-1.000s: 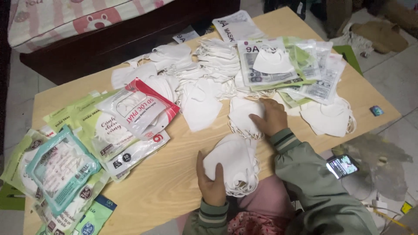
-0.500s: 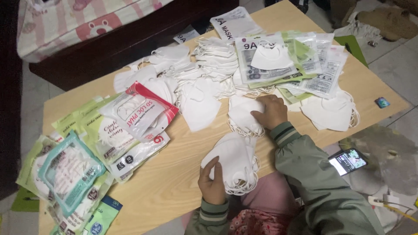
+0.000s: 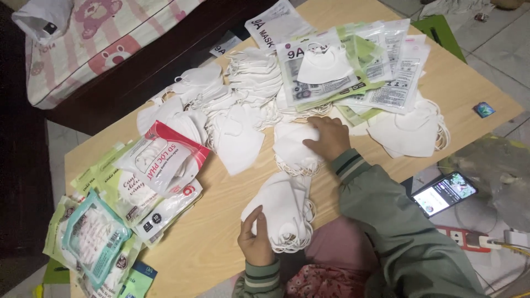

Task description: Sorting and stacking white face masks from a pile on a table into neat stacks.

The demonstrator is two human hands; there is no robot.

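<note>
White folded face masks cover much of the pale wooden worktop [image 3: 221,232], and the near stack of masks [image 3: 284,212] at its front edge serves as the landmark. Left hand [image 3: 255,243] grips that stack from its near left side, thumb laid on top and fingers curled under the edge, so the hand is closed on the pile. Right hand [image 3: 330,138] lies just beyond the stack, palm down with fingers loosely spread, pressing flat on a second small pile of masks [image 3: 292,144]; it rests on them rather than pinching them. The green sleeve [image 3: 397,226] of that arm runs off to the right of the stack. Farther beyond the stack lies a loose heap of white masks [image 3: 243,94], and behind that several clear printed packets [image 3: 331,66] overlap one another. Left of the stack sits a red and white packet [image 3: 165,157], with green and teal packets [image 3: 94,237] farther left at the worktop's corner. Right of the stack, past the worktop's edge, a lit phone [image 3: 444,193] lies on the floor. Well beyond the stack, a bed with a pink striped cover [image 3: 110,38] stands behind the worktop
</note>
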